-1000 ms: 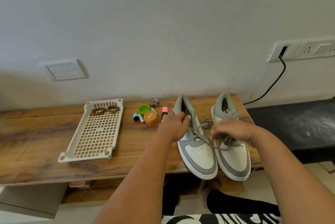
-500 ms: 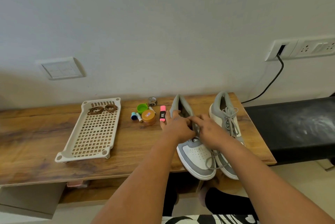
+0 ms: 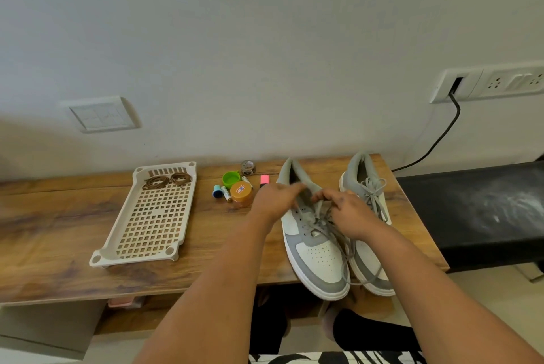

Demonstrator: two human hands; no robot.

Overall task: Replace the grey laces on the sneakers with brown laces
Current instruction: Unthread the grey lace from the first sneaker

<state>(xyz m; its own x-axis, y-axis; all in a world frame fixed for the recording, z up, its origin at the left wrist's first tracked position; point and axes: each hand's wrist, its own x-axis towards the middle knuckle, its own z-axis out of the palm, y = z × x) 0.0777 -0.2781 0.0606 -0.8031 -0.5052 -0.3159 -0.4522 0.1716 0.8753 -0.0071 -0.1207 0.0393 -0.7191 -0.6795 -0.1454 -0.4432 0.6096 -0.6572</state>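
Two grey-and-white sneakers stand side by side on the wooden table (image 3: 59, 234), toes toward me. My left hand (image 3: 275, 201) holds the left sneaker (image 3: 319, 257) by its collar and tongue. My right hand (image 3: 350, 213) is over that shoe's eyelets and pinches its grey lace (image 3: 347, 248), which trails loose over the toe. The right sneaker (image 3: 363, 184) keeps its grey lace tied. Two coiled brown laces (image 3: 166, 180) lie at the far end of a beige perforated tray (image 3: 153, 225).
Between tray and shoes lie a green cap (image 3: 231, 178), an orange-lidded jar (image 3: 241, 191), small markers (image 3: 221, 191), a pink highlighter (image 3: 264, 180) and a small tape roll (image 3: 248, 167). A black bench (image 3: 477, 210) adjoins on the right; a black cable (image 3: 435, 142) hangs from the wall socket.
My right hand has left the right sneaker and moved onto the left one's lacing, taking its lace. My left hand stays on the left sneaker's collar.
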